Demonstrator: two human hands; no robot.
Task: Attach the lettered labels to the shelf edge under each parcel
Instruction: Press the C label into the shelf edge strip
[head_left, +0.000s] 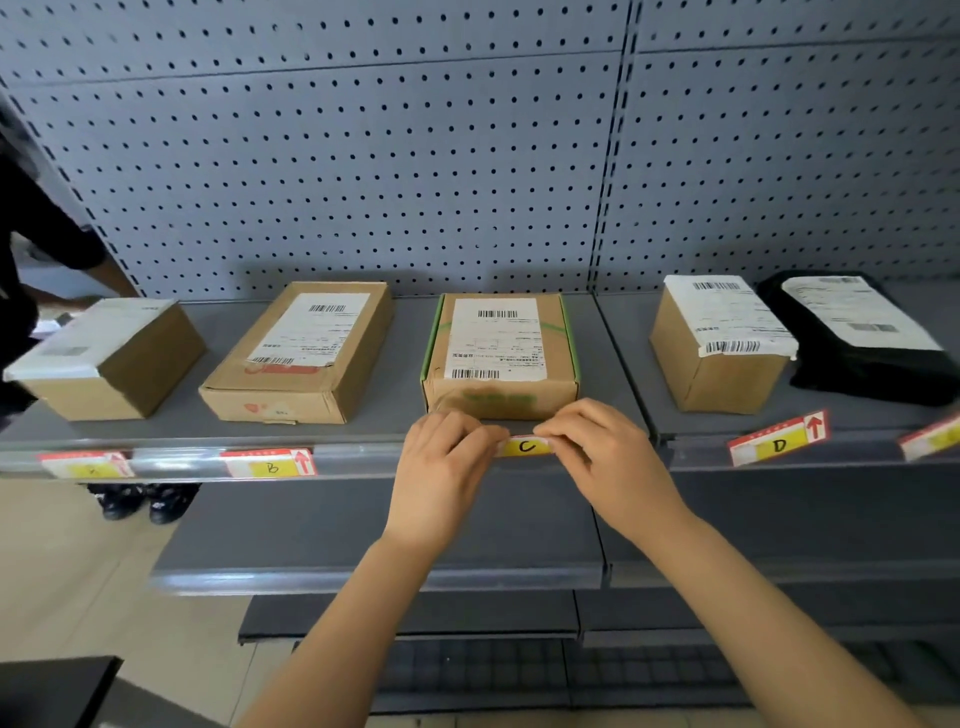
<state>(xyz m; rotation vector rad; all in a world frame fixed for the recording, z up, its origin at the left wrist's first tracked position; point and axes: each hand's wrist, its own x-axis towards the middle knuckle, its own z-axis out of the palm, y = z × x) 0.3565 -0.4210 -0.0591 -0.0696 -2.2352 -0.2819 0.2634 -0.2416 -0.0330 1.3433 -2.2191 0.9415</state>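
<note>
Matt cardboard parcels (501, 353); grey shelf (363, 410) (probably painted metal); glossy labels (270, 463).

Label C (525, 447): yellow field, handwritten black letter, on the shelf edge (358, 457) under the green-taped parcel (501, 353); both ends covered by fingers.

Label B (269, 463): red-and-white card, yellow field, red arrow at right; sits level on the edge under the long flat carton (301, 353).

Leftmost label (85, 464): same pattern, letter blurred, under the left carton (111, 358).

Label D (777, 439): tilted, right end raised, under the small tall carton (719, 343).

Far-right label (932, 439): partly cut off, tilted, near the black bag parcel (862, 343).
</note>
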